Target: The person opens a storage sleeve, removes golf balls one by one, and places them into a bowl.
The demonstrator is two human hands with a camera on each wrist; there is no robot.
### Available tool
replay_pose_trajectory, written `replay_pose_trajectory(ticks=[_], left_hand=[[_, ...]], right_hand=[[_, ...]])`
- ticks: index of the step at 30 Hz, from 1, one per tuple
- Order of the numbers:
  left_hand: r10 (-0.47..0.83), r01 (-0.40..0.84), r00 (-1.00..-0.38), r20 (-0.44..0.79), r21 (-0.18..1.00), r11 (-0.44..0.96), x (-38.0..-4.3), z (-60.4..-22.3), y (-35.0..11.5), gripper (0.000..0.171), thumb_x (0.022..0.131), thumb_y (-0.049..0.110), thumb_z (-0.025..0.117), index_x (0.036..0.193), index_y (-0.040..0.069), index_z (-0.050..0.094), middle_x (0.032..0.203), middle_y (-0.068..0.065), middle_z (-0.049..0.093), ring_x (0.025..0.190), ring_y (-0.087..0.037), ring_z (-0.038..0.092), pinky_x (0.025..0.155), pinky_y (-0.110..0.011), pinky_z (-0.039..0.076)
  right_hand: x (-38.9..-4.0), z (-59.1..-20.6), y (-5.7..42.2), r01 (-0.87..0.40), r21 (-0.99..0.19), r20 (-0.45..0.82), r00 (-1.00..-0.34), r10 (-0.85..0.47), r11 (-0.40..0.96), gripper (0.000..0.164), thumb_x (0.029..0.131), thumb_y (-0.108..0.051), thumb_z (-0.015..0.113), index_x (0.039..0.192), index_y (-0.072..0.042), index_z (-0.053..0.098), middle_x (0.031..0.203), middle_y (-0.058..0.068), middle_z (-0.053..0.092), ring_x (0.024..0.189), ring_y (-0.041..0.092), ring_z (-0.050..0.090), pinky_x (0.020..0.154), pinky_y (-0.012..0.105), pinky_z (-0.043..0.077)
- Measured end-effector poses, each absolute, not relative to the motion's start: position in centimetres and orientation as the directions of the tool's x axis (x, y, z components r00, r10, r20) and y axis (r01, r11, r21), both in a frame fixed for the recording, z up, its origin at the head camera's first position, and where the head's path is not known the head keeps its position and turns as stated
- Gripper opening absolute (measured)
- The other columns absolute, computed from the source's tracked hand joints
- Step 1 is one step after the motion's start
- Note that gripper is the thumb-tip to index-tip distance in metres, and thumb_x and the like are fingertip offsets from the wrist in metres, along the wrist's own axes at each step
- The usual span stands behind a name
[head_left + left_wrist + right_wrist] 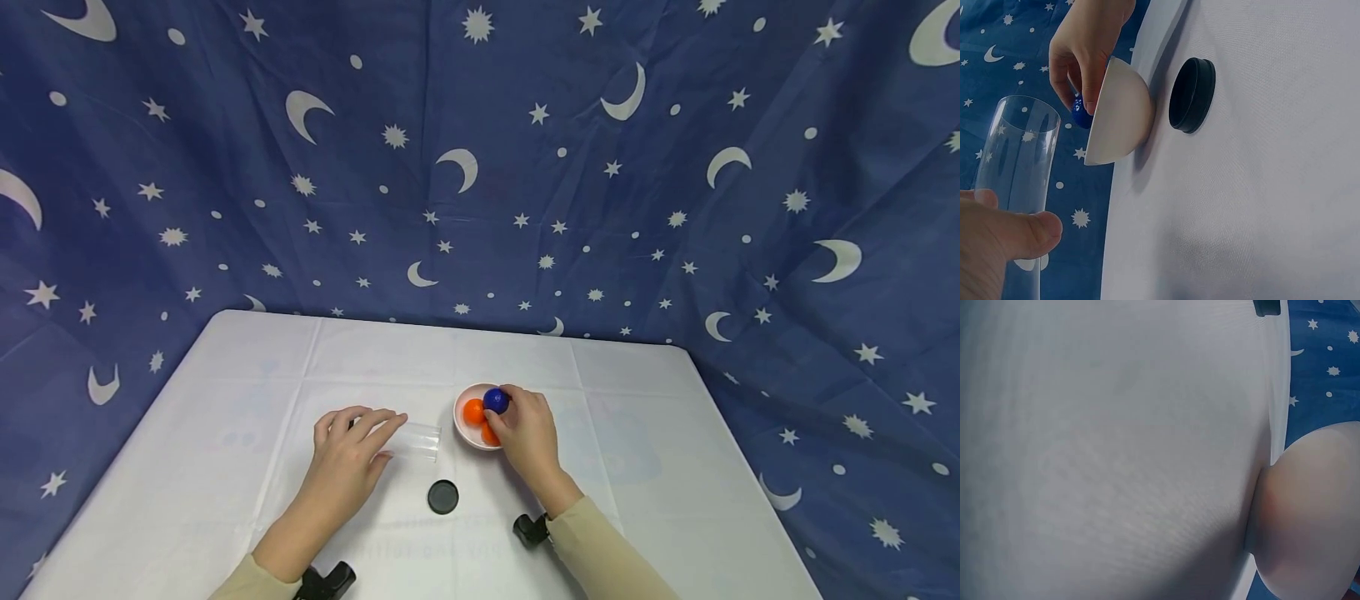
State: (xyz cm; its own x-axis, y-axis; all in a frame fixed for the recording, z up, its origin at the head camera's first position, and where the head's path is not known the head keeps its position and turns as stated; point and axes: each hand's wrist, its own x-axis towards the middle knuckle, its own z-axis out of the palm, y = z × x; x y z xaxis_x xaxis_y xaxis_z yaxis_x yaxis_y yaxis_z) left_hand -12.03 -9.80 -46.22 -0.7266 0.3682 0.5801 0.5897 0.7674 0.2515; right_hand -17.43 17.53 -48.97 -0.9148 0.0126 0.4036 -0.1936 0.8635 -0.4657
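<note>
My left hand point(351, 454) holds a clear, open-mouthed cylinder point(418, 442) on its side, its mouth toward the bowl; the thumb lies along it in the left wrist view. Over the white bowl point(459, 427), my right hand point(531, 433) pinches a dark blue ball point(495, 400) between thumb and fingers. Two orange balls show in the bowl: one orange ball point(473, 412) in plain sight, another orange ball point(490, 434) partly behind the right hand. In the right wrist view only the bowl's outside point(1310, 512) appears, and the right hand is out of sight.
A round black lid point(443, 497) lies on the white tablecloth point(405, 542), nearer than the bowl and between the hands. Behind the table hangs a blue curtain point(510, 183) with moons and stars. Black camera mounts sit at both wrists.
</note>
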Motion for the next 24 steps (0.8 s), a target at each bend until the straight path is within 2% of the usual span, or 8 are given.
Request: replay_pose_trajectory(ticks=[13,24], left_hand=[[0.367,0.587,-0.734,0.572,0.260,0.767,-11.87,-46.33,-9.79,0.059,0.065,0.012,0.076,0.120,0.022,0.057,0.115,0.004,0.053,0.105,-0.024,0.041,0.087,-0.049,0.022],[0.359,0.585,-0.736,0.574,0.273,0.764,-11.93,-46.68,-9.87,0.059,0.064,0.011,0.076,0.120,0.021,0.057,0.115,0.005,0.053,0.105,-0.023,0.041,0.087,-0.049,0.022]], right_hand=[[-17.40,-49.16,17.52,-0.177,-0.451,0.397,-0.918,0.019,0.875,0.045,0.072,-0.033,0.073,0.111,-0.015,0.057,0.102,-0.001,0.060,0.093,0.016,0.045,0.083,0.033,0.040],[-17.02,-48.89,17.82,-0.239,-0.455,0.423,-0.906,-0.028,0.858,0.046,0.073,-0.035,0.069,0.111,-0.012,0.057,0.107,-0.002,0.055,0.100,0.016,0.044,0.089,0.033,0.037]])
